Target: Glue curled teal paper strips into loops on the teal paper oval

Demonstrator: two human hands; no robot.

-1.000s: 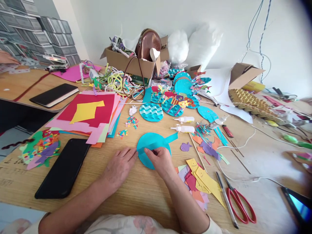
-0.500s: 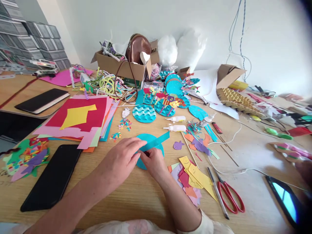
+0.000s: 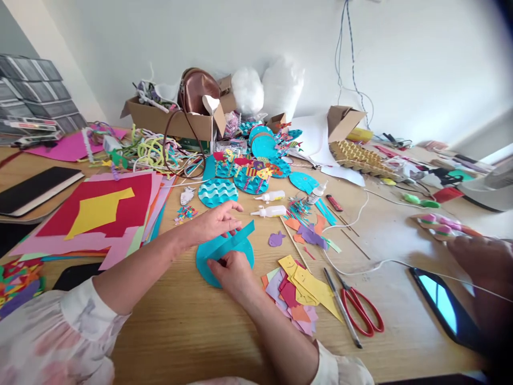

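Note:
A round blue disc (image 3: 203, 271) lies on the wooden table in front of me. Across it runs a blue paper strip (image 3: 237, 238), its far end sticking up past the disc's edge. My right hand (image 3: 237, 274) is closed over the disc, thumb and fingers pinching the strip near its left end. Just above the strip hovers my left hand (image 3: 219, 220), fingers apart, with nothing in it. Two white glue bottles (image 3: 272, 211) lie beyond the disc, and a purple paper fish (image 3: 276, 239) rests to its right.
Coloured paper sheets (image 3: 96, 214) are stacked at left. Paper scraps (image 3: 298, 294), a pen (image 3: 340, 305) and red-handled scissors (image 3: 363, 310) lie at right. Finished blue discs with waves (image 3: 217, 192) stand farther back. Another person's hand (image 3: 473, 262) is at the right edge, near a phone (image 3: 436, 302).
My left hand has let go of the strip and lifted away from it. My right hand keeps its pinch, now lower on the disc. The view has shifted to the right.

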